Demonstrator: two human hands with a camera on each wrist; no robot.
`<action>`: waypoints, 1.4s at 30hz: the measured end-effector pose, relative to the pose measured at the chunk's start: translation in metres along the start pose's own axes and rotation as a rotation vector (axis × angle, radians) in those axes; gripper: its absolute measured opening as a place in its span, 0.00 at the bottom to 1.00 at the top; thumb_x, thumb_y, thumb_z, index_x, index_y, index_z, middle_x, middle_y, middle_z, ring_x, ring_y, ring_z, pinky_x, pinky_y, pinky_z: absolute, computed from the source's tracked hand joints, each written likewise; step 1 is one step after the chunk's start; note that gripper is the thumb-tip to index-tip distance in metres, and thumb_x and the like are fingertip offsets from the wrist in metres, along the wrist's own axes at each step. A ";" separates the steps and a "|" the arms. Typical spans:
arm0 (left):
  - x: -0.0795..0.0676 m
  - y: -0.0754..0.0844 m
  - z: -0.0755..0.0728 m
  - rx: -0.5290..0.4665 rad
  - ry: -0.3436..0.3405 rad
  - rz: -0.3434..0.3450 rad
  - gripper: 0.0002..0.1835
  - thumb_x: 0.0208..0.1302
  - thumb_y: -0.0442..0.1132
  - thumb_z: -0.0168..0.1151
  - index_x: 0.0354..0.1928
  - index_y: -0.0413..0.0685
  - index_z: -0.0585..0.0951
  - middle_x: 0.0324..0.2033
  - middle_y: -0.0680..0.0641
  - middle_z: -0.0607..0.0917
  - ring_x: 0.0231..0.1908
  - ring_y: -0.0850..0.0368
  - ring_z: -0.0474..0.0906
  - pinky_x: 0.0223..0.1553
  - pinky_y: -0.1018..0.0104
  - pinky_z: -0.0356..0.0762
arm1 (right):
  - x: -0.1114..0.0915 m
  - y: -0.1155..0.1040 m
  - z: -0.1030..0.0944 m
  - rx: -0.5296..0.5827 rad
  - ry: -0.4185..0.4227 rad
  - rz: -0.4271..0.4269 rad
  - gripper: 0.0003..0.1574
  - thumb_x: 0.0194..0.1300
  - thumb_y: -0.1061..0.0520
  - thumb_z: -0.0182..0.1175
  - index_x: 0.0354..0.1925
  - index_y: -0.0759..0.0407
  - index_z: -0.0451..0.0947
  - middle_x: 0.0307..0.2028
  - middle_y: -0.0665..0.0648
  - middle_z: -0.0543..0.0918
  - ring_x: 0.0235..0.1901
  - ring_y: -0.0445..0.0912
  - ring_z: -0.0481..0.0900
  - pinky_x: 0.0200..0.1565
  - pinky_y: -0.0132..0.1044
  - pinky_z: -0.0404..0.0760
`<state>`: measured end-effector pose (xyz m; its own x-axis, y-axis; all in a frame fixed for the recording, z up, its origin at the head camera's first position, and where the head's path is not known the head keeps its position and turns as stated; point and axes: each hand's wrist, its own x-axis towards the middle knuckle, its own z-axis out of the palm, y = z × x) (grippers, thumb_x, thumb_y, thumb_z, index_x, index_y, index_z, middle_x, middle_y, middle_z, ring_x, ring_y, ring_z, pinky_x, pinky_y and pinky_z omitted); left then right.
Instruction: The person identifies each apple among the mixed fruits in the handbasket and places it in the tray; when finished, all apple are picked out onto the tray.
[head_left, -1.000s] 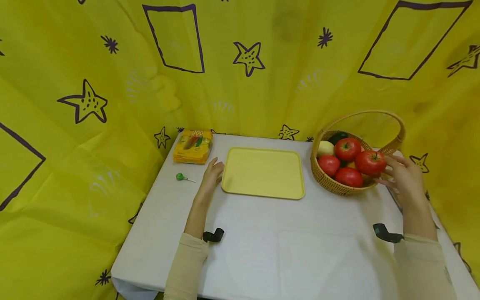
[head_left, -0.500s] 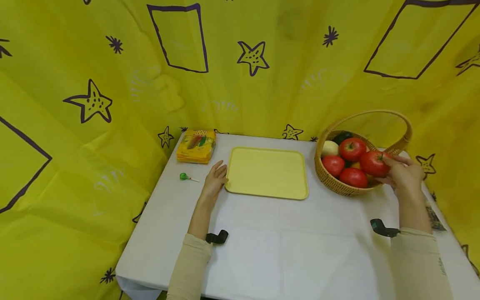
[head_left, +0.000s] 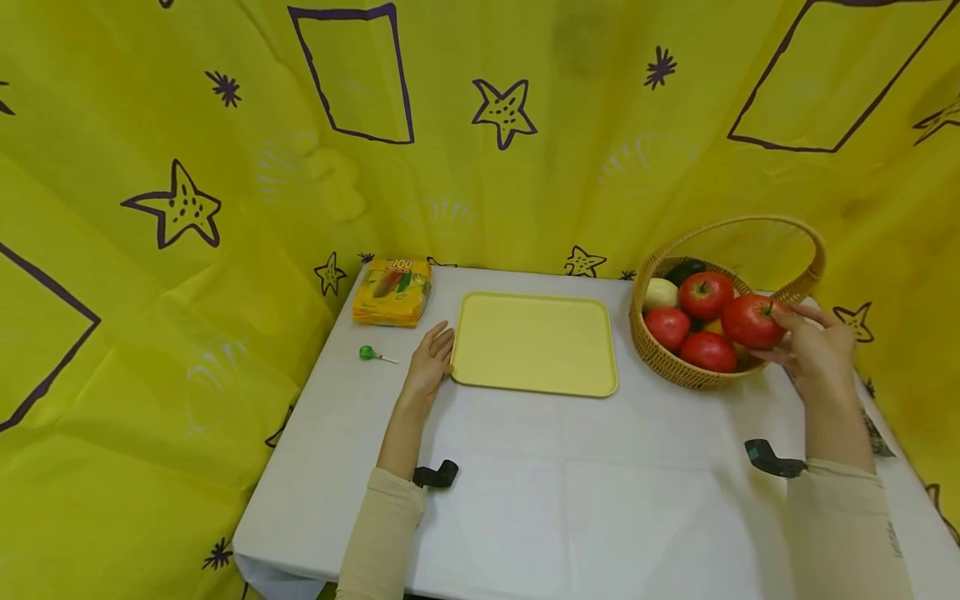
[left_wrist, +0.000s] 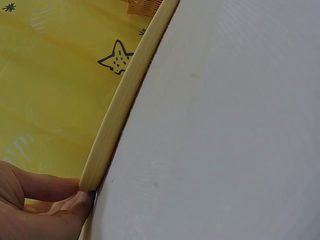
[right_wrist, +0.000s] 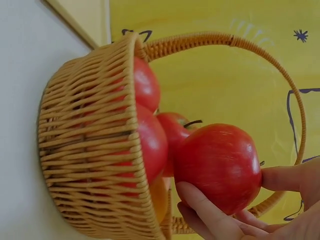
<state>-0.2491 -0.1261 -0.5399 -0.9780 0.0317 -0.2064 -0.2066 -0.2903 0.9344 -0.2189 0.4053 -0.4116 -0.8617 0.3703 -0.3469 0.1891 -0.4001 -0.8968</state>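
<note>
Head view | right hand (head_left: 819, 346) pinches red apple (head_left: 750, 323) to its nine o'clock | left hand (head_left: 429, 362) pinches yellow tray (head_left: 534, 342)

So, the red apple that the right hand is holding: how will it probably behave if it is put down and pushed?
The red apple would probably roll, since its sides are rounded. It may be slightly slippery, as its skin looks smooth and shiny. It seems firm: the fingers make no visible dent.

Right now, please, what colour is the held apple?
Red; the right wrist view shows the apple best.
</note>
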 end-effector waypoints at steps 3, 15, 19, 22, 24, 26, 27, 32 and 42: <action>0.001 -0.001 0.000 0.004 0.008 -0.001 0.54 0.50 0.05 0.37 0.81 0.47 0.59 0.78 0.40 0.63 0.79 0.47 0.57 0.79 0.58 0.55 | -0.006 -0.003 0.005 0.005 -0.033 -0.016 0.19 0.66 0.65 0.70 0.51 0.51 0.77 0.57 0.47 0.66 0.28 0.46 0.87 0.29 0.49 0.90; 0.001 0.001 -0.002 0.010 0.005 -0.002 0.51 0.54 0.06 0.38 0.80 0.45 0.59 0.77 0.38 0.64 0.78 0.45 0.58 0.79 0.57 0.57 | -0.025 -0.009 0.030 -0.065 -0.123 -0.093 0.23 0.66 0.60 0.71 0.56 0.49 0.74 0.54 0.50 0.69 0.30 0.43 0.88 0.27 0.45 0.90; 0.002 -0.001 -0.002 0.014 0.006 0.000 0.50 0.54 0.06 0.38 0.80 0.43 0.59 0.76 0.37 0.65 0.78 0.44 0.58 0.78 0.56 0.58 | -0.032 -0.008 0.037 -0.053 -0.168 -0.121 0.21 0.67 0.62 0.69 0.55 0.49 0.76 0.53 0.51 0.72 0.31 0.44 0.89 0.27 0.45 0.90; 0.003 -0.003 -0.002 0.017 0.002 0.010 0.49 0.54 0.06 0.38 0.80 0.41 0.58 0.76 0.36 0.65 0.78 0.44 0.58 0.78 0.56 0.58 | -0.037 -0.006 0.043 -0.083 -0.185 -0.146 0.20 0.67 0.62 0.70 0.54 0.49 0.77 0.50 0.51 0.74 0.31 0.42 0.89 0.27 0.44 0.90; 0.003 -0.002 -0.003 0.017 0.003 0.003 0.48 0.56 0.07 0.39 0.80 0.42 0.59 0.76 0.37 0.65 0.78 0.45 0.59 0.78 0.57 0.58 | -0.039 -0.005 0.048 -0.097 -0.197 -0.163 0.19 0.67 0.62 0.70 0.53 0.49 0.78 0.49 0.51 0.74 0.31 0.42 0.89 0.26 0.43 0.90; 0.003 -0.001 -0.004 0.021 0.005 -0.002 0.48 0.57 0.07 0.40 0.80 0.43 0.59 0.76 0.38 0.65 0.78 0.45 0.59 0.78 0.57 0.59 | -0.042 -0.005 0.054 -0.109 -0.210 -0.178 0.18 0.67 0.62 0.70 0.52 0.50 0.80 0.48 0.50 0.75 0.31 0.41 0.90 0.26 0.43 0.89; 0.003 -0.001 -0.004 0.022 0.005 -0.002 0.47 0.57 0.07 0.40 0.80 0.43 0.59 0.77 0.38 0.65 0.78 0.45 0.59 0.78 0.57 0.59 | -0.042 -0.005 0.057 -0.107 -0.217 -0.183 0.17 0.67 0.62 0.70 0.51 0.49 0.81 0.46 0.49 0.78 0.31 0.42 0.90 0.26 0.43 0.89; 0.004 -0.001 -0.005 0.017 -0.001 0.004 0.46 0.57 0.07 0.41 0.79 0.39 0.58 0.77 0.36 0.64 0.78 0.44 0.58 0.78 0.56 0.57 | -0.047 -0.005 0.072 -0.092 -0.265 -0.194 0.15 0.68 0.64 0.68 0.51 0.52 0.82 0.36 0.46 0.87 0.30 0.43 0.90 0.25 0.45 0.89; 0.003 0.000 -0.004 0.022 0.002 0.000 0.44 0.59 0.08 0.41 0.79 0.37 0.57 0.77 0.37 0.63 0.78 0.45 0.57 0.78 0.56 0.57 | -0.050 0.002 0.103 -0.200 -0.335 -0.235 0.31 0.68 0.59 0.70 0.66 0.61 0.71 0.43 0.44 0.87 0.33 0.41 0.89 0.30 0.41 0.90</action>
<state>-0.2519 -0.1298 -0.5419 -0.9779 0.0302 -0.2068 -0.2072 -0.2693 0.9405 -0.2241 0.2995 -0.3676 -0.9907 0.1272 -0.0491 0.0290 -0.1554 -0.9874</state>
